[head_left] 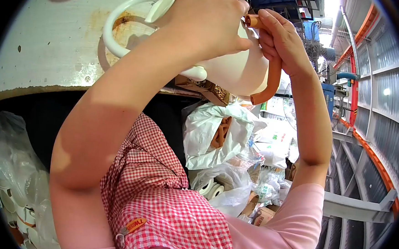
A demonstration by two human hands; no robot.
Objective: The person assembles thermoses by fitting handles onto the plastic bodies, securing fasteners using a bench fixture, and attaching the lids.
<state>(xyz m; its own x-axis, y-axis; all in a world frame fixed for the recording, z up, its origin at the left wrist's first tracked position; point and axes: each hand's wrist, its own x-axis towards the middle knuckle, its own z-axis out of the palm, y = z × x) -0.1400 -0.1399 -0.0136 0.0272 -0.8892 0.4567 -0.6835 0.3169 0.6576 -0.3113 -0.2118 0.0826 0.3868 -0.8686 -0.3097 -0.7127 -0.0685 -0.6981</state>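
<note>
A white rounded vessel (244, 65) lies tilted at the table's edge, with a curved white tube-shaped part (108, 30) looping out to its left. My left hand (205, 22) is wrapped over the top of the vessel, its thumb stretched across the side; some fingertips are cut off by the frame. A thin white rounded flap (162, 6) shows beside that wrist. Between the thumb and fingers of my right hand (284, 43) is a curved orange-brown handle (273, 81), with a hollow upper end. The handle's lower end hangs close to the vessel; whether they touch I cannot tell.
The worn white table (44, 51) carries brown stains. Below the vessel sits a box of small brass-coloured pieces (217, 93). An open white sack (199, 133) holds more orange-brown handles. Plastic bags with white round parts (211, 189) lie lower down, others at far left (17, 195).
</note>
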